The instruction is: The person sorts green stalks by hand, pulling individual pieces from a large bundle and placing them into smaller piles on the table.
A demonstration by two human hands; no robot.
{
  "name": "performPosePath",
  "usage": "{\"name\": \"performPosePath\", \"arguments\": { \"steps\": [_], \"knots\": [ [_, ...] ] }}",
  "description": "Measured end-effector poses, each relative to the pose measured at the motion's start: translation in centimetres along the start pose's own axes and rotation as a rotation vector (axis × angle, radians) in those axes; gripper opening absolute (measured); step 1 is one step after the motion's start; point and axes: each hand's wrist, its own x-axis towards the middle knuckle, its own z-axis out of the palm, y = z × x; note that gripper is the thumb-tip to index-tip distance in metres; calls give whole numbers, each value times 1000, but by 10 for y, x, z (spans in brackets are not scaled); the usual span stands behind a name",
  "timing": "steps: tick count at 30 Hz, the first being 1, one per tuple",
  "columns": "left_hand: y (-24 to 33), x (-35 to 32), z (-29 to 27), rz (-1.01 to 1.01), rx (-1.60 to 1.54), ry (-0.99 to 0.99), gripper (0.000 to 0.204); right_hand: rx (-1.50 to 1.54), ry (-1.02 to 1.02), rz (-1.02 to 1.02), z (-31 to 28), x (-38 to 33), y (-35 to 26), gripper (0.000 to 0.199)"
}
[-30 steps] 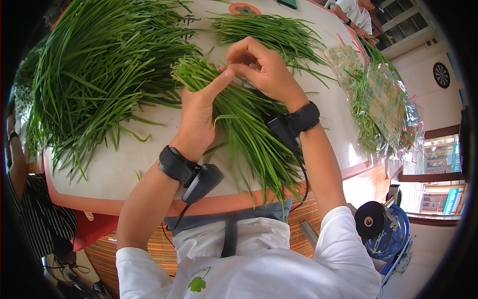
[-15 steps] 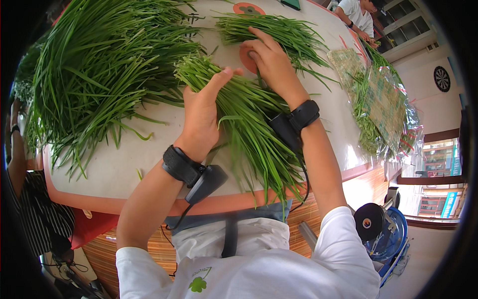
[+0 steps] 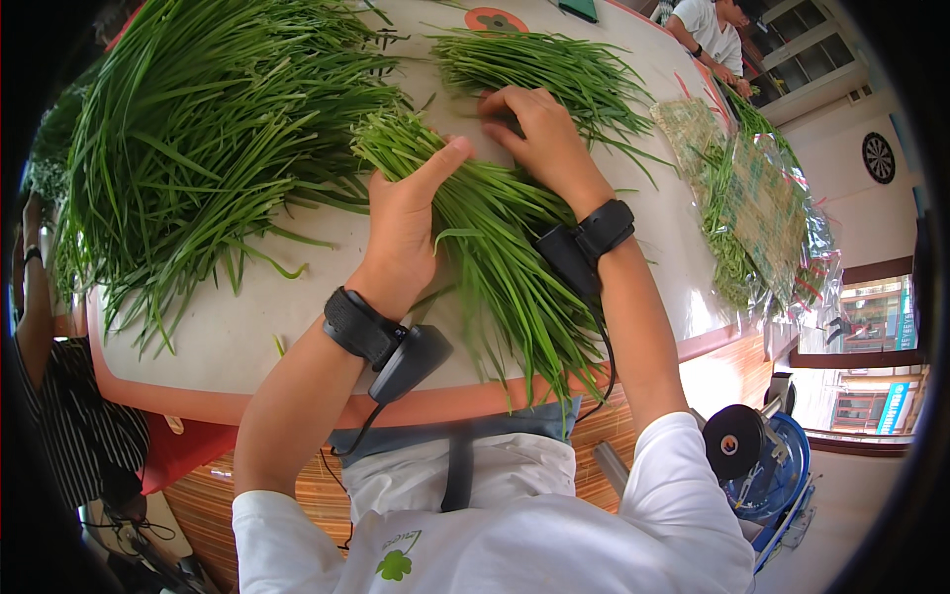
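My left hand (image 3: pixel 403 213) is wrapped round a bunch of garlic chives (image 3: pixel 515 247), its thumb lying across the top near the pale cut ends. The leaves hang down to the right, over the table's near edge. My right hand (image 3: pixel 542 139) is just beyond that bunch, its fingers curled in toward the thumb. What those fingers hold, if anything, is not clear, as the tips are slightly blurred. A smaller pile of chives (image 3: pixel 539 64) lies right behind the right hand. To the left spreads a large heap of chives (image 3: pixel 218 148).
The pale table (image 3: pixel 198 346) has a salmon rim. At its right lie clear plastic bags and a woven-patterned sheet (image 3: pixel 777 213) with greens. Another person (image 3: pixel 711 35) works at the far right; a person in striped clothing (image 3: pixel 74 426) is at left. A blue fan (image 3: pixel 777 465) stands right.
My right hand's fingers have drawn back from the smaller pile and curled toward the thumb. The left hand still grips its bunch, nearly unmoved.
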Motion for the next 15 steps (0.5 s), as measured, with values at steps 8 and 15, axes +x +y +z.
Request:
{"name": "performPosePath", "arguments": {
  "steps": [8,15],
  "knots": [
    [2,0,1,-46,28,12,17,265,10,94,-5,1,-15,19],
    [-3,2,1,57,104,1,12,818,-115,91,-18,-2,-29,12]
  ]
}}
